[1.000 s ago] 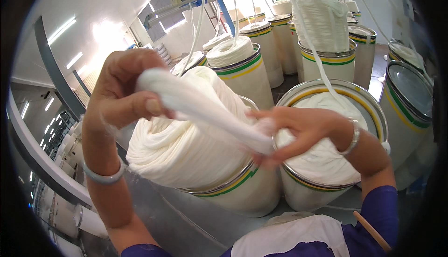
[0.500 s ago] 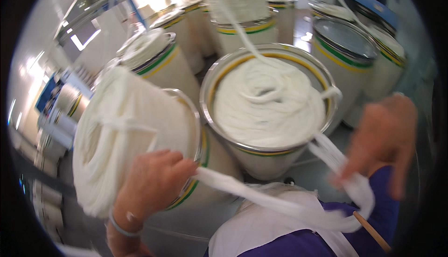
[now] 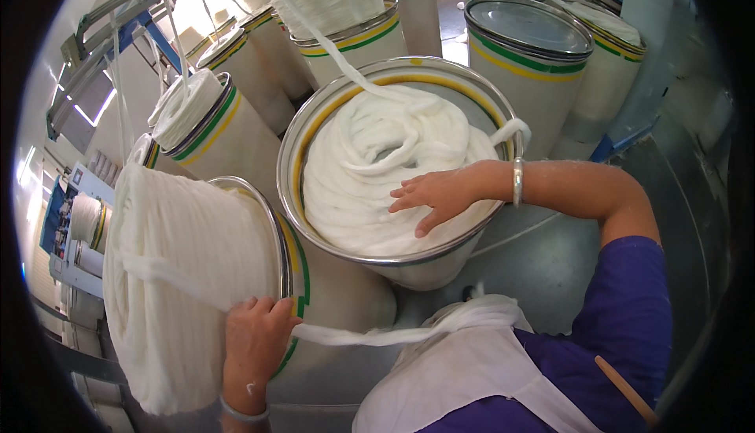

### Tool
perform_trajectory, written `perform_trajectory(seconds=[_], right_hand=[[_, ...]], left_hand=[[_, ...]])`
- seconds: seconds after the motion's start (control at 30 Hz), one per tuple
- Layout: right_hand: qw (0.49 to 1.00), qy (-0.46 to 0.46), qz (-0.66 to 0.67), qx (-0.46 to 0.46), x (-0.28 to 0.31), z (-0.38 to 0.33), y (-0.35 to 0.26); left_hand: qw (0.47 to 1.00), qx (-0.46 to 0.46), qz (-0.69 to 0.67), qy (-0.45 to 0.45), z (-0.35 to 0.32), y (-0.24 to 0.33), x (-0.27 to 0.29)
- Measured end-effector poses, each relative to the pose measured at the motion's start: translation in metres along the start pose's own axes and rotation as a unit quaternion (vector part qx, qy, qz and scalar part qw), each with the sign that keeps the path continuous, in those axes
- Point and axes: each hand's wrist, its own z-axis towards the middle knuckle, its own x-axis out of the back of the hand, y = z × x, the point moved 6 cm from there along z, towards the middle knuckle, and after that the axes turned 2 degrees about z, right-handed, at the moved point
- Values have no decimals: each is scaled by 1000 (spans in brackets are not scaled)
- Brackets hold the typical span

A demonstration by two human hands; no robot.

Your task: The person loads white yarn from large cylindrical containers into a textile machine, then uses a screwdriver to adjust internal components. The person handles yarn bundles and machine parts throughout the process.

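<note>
My left hand (image 3: 258, 340) is closed around a strand of white fibre sliver (image 3: 354, 336), whose tail runs right across my apron. Beside that hand is a tall mass of coiled sliver (image 3: 181, 283) bulging above the rim of the left can (image 3: 288, 264). My right hand (image 3: 442, 197) is stretched out, palm down and fingers apart, over the coiled sliver (image 3: 346, 173) in the middle can (image 3: 292, 150); whether it touches the coils I cannot tell. A sliver strand (image 3: 334, 51) enters this can from above, and a loose end (image 3: 511, 132) hangs over its right rim.
A lidded-looking can (image 3: 531, 28) with green and yellow bands stands behind on the right. Another full can (image 3: 193, 118) is at the back left, below a metal frame (image 3: 126, 8) with hanging strands. A tan stick (image 3: 625, 390) lies against my purple clothing.
My right hand has swung left from the loose sliver at the right to above the middle can. The looped tail now lies across my apron. My left hand still grips its strand.
</note>
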Motion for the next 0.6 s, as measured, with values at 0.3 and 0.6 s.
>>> perform_trajectory(seconds=[0.3,0.6], right_hand=[[977,-3,-215,7,-4,9,31],[980,41,195,17,48,51,118]], left_hand=[[994,53,-89,18,19,34,25],[901,-129,-409,-64,146,152,-9]])
